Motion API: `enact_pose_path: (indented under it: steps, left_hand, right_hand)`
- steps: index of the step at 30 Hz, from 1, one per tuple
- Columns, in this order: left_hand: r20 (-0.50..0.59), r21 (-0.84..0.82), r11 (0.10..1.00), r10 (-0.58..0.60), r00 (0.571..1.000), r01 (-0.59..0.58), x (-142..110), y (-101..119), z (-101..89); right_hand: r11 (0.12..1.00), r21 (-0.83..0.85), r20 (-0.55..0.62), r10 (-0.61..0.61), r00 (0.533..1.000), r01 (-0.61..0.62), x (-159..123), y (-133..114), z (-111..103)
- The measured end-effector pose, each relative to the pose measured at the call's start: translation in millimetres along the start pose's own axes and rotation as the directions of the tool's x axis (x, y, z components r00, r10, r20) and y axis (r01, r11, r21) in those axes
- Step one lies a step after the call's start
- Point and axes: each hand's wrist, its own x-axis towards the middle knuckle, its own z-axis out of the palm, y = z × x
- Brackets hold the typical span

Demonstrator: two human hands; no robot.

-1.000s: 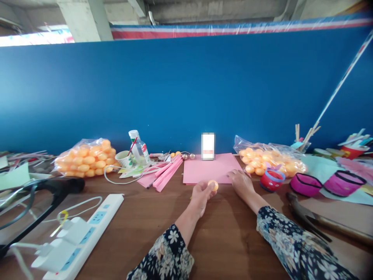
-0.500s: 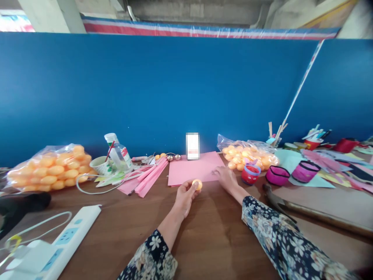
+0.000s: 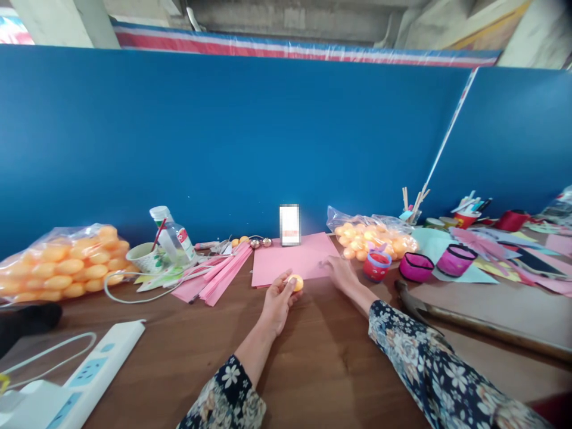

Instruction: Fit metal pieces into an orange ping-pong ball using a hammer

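Between the thumb and fingers of my left hand (image 3: 277,301) is an orange ping-pong ball (image 3: 297,282), above the wooden table just in front of a pink paper sheet (image 3: 295,262). My right hand (image 3: 343,275) is at the right edge of that sheet, fingers stretched out to the left over the paper and slightly blurred. I see nothing held in it. Whether its fingertips press on the paper I cannot tell. A small red cup (image 3: 376,266) with a purple rim stands just right of this hand.
Bags of orange balls lie left (image 3: 58,262) and right (image 3: 379,235). Pink strips (image 3: 226,268), a bottle (image 3: 179,238) and a paper cup (image 3: 145,257) are left of the sheet. A hammer (image 3: 482,325), magenta rings (image 3: 416,267) and a power strip (image 3: 105,357) flank my arms.
The view has shifted slightly, so most things appear a little further left. My left hand still grips the ball, and my right hand stays by the sheet's right edge.
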Motion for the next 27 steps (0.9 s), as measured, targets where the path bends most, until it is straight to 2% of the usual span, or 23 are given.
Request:
enact_pose_path:
  steps: [6,10,15,16,18,20,21,23,27]
  left_hand:
    - [-0.008,-0.015,1.0,0.003,1.0,-0.003,-0.2,0.3,0.2]
    - [-0.014,-0.057,0.998,0.012,1.0,-0.013,2.4,-2.6,-3.0]
    - [-0.004,-0.056,0.998,0.023,1.0,-0.023,2.0,-2.0,-3.7]
    - [-0.004,-0.059,0.998,0.028,1.0,-0.028,1.4,-1.2,-3.4]
    - [-0.008,-0.074,0.997,0.036,0.999,-0.036,0.4,0.2,-3.1]
    - [-0.014,-0.095,0.994,0.044,0.999,-0.045,-0.1,1.0,-3.0]
    - [-0.019,-0.103,0.994,0.044,0.999,-0.046,-0.1,1.1,-3.1]
    - [-0.024,-0.116,0.992,0.043,0.999,-0.045,0.0,1.0,-3.1]
    - [-0.033,-0.107,0.993,0.04,0.999,-0.043,-0.6,0.9,-2.6]
  right_hand:
    - [0.993,0.104,-0.065,0.055,0.996,-0.048,-5.0,-1.3,-2.2]
    - [0.969,0.233,-0.133,0.114,0.985,-0.08,-6.8,-4.2,-3.0]
    - [0.886,0.463,-0.129,0.109,0.986,-0.037,-17.7,-30.5,1.2]
    - [0.848,0.53,-0.117,0.104,0.988,-0.026,-22.3,-38.4,3.0]
    - [0.61,0.791,-0.028,0.118,0.993,-0.05,-33.0,-54.0,7.0]
    - [0.413,0.902,0.098,0.093,0.991,-0.128,-43.1,-66.7,10.8]
    - [0.348,0.924,0.142,0.073,0.987,-0.159,-47.2,-71.1,12.3]
    - [0.274,0.942,0.187,0.045,0.981,-0.192,-52.4,-76.1,14.4]
    - [0.231,0.941,0.243,0.048,0.969,-0.247,-53.4,-74.8,16.4]
